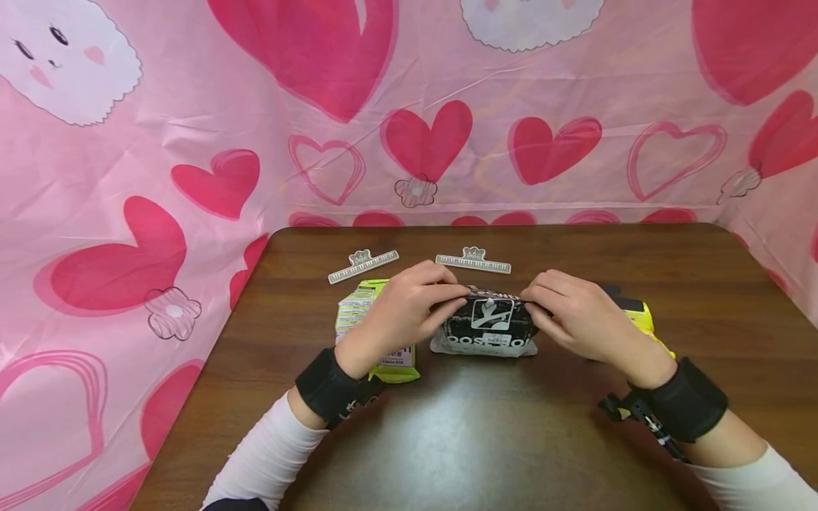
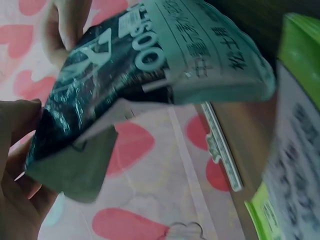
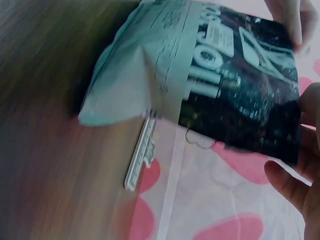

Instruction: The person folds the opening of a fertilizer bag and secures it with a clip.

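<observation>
A person sits at a dark brown wooden table (image 1: pixel 486 426) walled in by a pink plastic sheet printed with red hearts (image 1: pixel 192 128). Both hands meet over a black and white crinkly foil snack bag (image 1: pixel 488 325) that stands on the tabletop near the middle, its sealed white bottom edge toward the person. The left hand (image 1: pixel 402 312) has its fingers curled over the bag's upper left corner, pinching the top edge; the right hand (image 1: pixel 575 316) does the same at the upper right corner. In the left wrist view the bag (image 2: pixel 125 75) fills the frame, tilted, with fingers (image 2: pixel 15 165) closed on its folded top. The right wrist view shows the bag (image 3: pixel 220 80) with fingertips (image 3: pixel 290 182) at its dark end. Under the left forearm lies a flat lime-green and white printed packet (image 1: pixel 377 333), just beside the bag. A yellow and black object (image 1: pixel 639 312) sits partly hidden behind the right hand. Two pale grey ruler-marked plastic bag clips (image 1: pixel 363 266) (image 1: pixel 473 262) lie farther back on the table, apart from each other
</observation>
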A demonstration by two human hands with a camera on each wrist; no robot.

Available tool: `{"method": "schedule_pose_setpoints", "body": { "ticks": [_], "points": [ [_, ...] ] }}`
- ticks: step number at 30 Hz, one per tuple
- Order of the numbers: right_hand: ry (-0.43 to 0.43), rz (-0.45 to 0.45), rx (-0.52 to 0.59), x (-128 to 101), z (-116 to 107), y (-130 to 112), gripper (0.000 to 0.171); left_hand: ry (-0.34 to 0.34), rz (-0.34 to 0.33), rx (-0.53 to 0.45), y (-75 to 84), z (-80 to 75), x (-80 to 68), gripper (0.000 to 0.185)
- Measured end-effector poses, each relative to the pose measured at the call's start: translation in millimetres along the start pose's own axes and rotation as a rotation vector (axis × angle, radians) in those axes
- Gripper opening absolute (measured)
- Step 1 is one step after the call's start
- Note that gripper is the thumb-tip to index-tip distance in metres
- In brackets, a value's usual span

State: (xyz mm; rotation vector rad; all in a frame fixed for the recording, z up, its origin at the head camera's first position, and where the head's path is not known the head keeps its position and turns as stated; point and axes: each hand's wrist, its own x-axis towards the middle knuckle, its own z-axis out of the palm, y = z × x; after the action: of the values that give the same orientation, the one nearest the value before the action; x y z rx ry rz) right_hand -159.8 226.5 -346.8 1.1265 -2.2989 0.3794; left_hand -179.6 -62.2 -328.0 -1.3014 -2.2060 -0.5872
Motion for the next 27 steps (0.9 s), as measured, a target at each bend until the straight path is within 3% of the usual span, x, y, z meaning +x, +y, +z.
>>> {"method": "schedule_pose_setpoints", "body": {
  "ticks": [10, 27],
  "points": [
    [0.035, 0.068, 0.060, 19, 6, -20, 0.015, -0.008, 0.051, 0.093, 14.1, 11.5, 15.5, 0.012],
    [0.119, 0.076, 0.112, 27, 14, -30, 0.020, -0.006, 0.038, 0.116, 19.3, 19.0, 15.4, 0.010]
  ]
}}
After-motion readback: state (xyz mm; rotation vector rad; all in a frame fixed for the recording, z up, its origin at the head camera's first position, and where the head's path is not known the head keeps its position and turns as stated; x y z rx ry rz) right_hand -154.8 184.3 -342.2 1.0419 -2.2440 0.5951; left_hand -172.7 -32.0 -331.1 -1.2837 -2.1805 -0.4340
